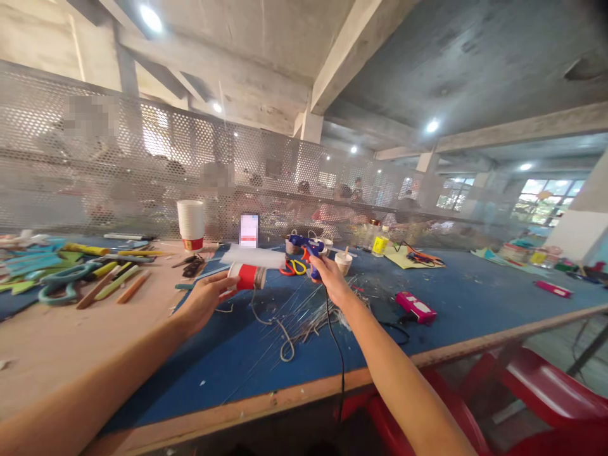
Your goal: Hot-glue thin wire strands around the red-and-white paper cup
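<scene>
My left hand [216,288] grips a red and white paper cup [247,277], tipped on its side, with grey cord wound around its right end. The loose cord [280,326] trails from the cup onto the blue table in a curl. In my right hand [332,278] is a blue glue gun [308,246], its nozzle pointing left, apart from the cup. A black cable [334,335] hangs from the gun over the table's front edge. Red and yellow scissors [295,267] lie between my hands, behind the cup.
Stacked paper cups [190,221] and a lit phone [249,231] stand at the back. Teal scissors [66,285] and tools lie left. Thin sticks [313,313] spread under my right hand. A pink box [415,308] and yellow bottle [380,242] are right; a perforated screen [266,164] rises behind.
</scene>
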`<state>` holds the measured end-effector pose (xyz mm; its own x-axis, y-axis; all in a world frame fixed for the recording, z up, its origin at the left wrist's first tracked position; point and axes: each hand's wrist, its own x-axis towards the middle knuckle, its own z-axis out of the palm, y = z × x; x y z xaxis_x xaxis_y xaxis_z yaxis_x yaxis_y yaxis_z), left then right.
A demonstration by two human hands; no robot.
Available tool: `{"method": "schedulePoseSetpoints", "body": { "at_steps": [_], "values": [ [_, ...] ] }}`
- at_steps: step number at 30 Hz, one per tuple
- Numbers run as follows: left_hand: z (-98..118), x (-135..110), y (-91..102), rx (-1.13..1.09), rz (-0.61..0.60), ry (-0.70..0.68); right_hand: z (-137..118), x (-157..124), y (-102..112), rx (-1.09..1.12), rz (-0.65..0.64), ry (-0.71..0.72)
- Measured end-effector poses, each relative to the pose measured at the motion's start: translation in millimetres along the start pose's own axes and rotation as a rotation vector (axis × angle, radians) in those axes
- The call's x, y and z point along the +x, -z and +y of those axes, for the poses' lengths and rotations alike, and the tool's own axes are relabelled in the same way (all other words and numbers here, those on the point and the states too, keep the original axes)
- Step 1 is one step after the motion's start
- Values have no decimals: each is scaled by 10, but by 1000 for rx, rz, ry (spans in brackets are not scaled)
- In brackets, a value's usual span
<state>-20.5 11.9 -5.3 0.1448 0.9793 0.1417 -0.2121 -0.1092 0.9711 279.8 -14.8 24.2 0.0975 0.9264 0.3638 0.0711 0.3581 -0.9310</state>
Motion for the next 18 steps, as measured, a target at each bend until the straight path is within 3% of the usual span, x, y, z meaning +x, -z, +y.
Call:
{"method": "schedulePoseSetpoints", "body": {
  "at_steps": [4,10,18],
  "values": [
    [-51,44,34,-2,-2,12,-64,-107,-131,222,-88,-26],
    [-25,23,52,-2,-22,2,3,-177,-344,145,-135,1],
    [11,13,39,26,58,-9,21,-264,-481,27,-158,78]
  ]
}}
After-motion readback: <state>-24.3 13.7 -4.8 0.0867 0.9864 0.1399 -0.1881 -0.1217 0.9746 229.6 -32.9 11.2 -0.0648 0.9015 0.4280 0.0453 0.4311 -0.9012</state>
